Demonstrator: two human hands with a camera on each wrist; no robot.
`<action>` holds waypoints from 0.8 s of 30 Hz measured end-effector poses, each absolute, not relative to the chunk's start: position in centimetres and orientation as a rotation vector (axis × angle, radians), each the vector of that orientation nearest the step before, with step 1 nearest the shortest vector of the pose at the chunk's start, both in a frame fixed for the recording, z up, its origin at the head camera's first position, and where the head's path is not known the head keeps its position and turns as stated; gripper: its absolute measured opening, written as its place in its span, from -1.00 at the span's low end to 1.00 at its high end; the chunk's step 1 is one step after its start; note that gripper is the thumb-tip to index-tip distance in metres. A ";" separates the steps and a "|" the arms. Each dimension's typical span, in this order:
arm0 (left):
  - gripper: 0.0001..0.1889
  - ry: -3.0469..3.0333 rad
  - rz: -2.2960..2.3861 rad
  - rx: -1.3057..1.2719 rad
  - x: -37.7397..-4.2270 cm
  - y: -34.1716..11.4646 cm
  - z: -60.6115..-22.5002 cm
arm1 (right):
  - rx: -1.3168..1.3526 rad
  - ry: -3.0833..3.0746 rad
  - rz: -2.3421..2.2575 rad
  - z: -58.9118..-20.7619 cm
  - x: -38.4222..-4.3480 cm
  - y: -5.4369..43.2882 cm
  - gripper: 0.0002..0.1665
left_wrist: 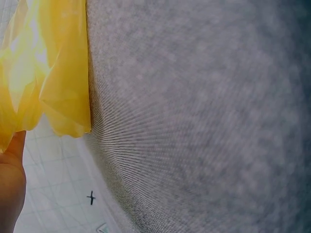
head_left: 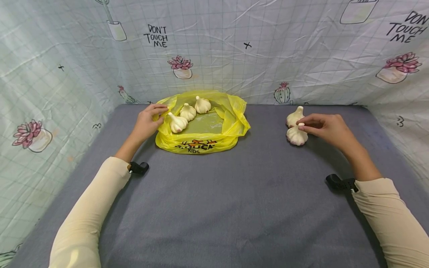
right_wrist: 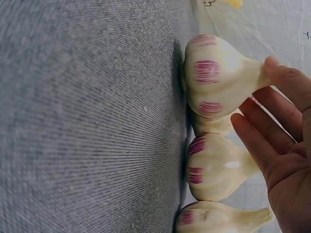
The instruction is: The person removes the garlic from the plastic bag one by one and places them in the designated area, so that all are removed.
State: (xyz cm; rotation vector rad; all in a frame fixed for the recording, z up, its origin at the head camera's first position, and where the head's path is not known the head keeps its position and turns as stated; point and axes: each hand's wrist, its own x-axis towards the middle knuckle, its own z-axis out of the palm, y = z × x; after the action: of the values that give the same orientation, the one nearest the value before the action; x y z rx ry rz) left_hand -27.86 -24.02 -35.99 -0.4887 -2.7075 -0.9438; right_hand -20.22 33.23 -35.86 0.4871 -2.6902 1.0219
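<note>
In the head view my right hand [head_left: 330, 130] pinches the stem of a garlic bulb [head_left: 296, 137], white with purple streaks in the right wrist view, its base right at the grey cloth. A second garlic bulb [head_left: 295, 117] sits just behind it. The right wrist view shows further bulbs, such as one garlic bulb [right_wrist: 218, 167] beside the held one, which my hand hides from above. My left hand [head_left: 146, 121] holds the left rim of a yellow plastic bag [head_left: 234, 111], whose mouth gapes upward. Three bulbs lie inside, the nearest garlic bulb [head_left: 178, 123] close to my left fingers.
A grey cloth [head_left: 228, 201] covers the table. Behind and at both sides hangs a pale printed sheet [head_left: 214, 52] with plant drawings and lettering. The bag stands near the back edge, left of the middle; the loose bulbs are to its right.
</note>
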 end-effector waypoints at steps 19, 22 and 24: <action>-0.64 -2.699 -0.975 -0.480 -27.7 -24.1 -36.1 | 0.664 -2.560 0.867 -33.0 -19.4 32.2 -0.64; -0.64 -2.697 -0.972 -0.487 -27.8 -24.0 -36.0 | 0.702 -2.544 0.914 -32.7 -19.3 31.6 -0.63; -0.64 -2.698 -0.966 -0.492 -27.8 -24.0 -36.0 | 0.719 -2.541 0.935 -32.6 -19.2 31.2 -0.63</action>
State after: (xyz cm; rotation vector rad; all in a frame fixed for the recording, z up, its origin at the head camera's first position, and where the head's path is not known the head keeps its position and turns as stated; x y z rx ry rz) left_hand -27.80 -24.01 -36.00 -0.4916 -2.6976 -0.9662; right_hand -19.22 31.16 -32.57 0.7187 -2.5411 0.9353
